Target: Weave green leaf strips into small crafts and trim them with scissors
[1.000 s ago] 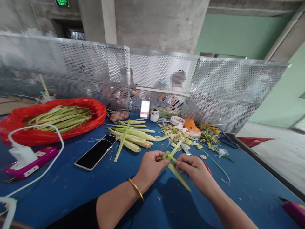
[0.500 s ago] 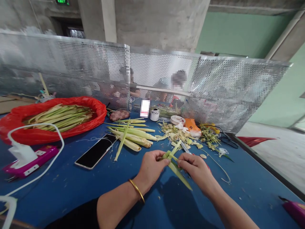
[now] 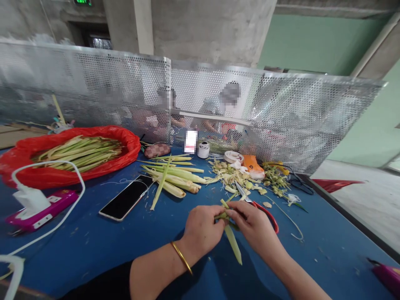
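Observation:
Between my two hands is a small piece of folded green leaf strips, with one flat pointed end hanging down toward me. My left hand is closed on its left side, thumb and fingers pinching. Thumb and fingertips of my right hand press on the strips from the right, so the fold itself is partly covered. Red-handled scissors lie beyond my right hand, blades pointing away among scraps. Farther left, several pale green leaf husks lie in a loose pile.
A black phone lies left of the husks. Behind it is a red bag of long strips. A purple power strip with a white cable sits at left. Leaf scraps and a tape roll lie ahead. A perforated metal screen separates people opposite.
My right hand has moved left and in against the leaf piece, closer to my left hand. The hanging leaf end now points more straight down, and the scissors' red handles show more.

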A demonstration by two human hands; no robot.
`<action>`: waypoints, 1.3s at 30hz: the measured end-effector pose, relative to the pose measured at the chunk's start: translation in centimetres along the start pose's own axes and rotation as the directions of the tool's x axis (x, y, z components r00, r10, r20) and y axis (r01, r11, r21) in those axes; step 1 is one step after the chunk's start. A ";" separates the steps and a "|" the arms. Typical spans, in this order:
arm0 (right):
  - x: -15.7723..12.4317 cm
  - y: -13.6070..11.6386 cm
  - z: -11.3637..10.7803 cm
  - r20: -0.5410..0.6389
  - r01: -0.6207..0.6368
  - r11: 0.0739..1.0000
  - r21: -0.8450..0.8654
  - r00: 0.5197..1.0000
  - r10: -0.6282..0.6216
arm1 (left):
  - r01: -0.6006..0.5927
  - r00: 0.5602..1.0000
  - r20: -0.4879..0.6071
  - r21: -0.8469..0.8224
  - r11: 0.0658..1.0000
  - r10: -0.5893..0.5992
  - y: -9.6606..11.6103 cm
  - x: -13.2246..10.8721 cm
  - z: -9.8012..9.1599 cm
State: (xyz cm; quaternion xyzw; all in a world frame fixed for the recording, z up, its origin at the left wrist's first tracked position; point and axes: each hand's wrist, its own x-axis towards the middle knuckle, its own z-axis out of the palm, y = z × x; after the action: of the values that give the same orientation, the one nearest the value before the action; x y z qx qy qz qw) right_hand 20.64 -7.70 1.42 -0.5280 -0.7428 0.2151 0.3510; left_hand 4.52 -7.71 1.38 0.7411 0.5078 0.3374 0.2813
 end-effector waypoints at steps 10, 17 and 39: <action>0.2 0.0 -0.6 -0.036 -0.057 0.996 0.065 0.998 0.059 | -0.129 0.977 0.185 0.101 0.987 0.108 0.2 -0.4 0.0; 0.4 -0.1 -0.9 -0.172 -0.028 0.994 0.110 0.984 0.047 | -0.028 0.857 0.502 -0.189 0.982 0.121 0.3 0.2 -0.9; 1.0 0.7 -1.5 -0.388 -0.020 0.998 -0.061 0.922 -0.005 | 0.339 0.907 0.384 -0.419 0.842 -0.175 0.8 -0.2 0.0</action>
State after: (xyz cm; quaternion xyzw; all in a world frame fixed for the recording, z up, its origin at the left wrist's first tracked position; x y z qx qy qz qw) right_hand 22.02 -6.62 2.25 -0.5741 -0.6631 0.0838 0.4730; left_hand 4.91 -8.15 1.96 0.6187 0.4505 0.2812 0.5790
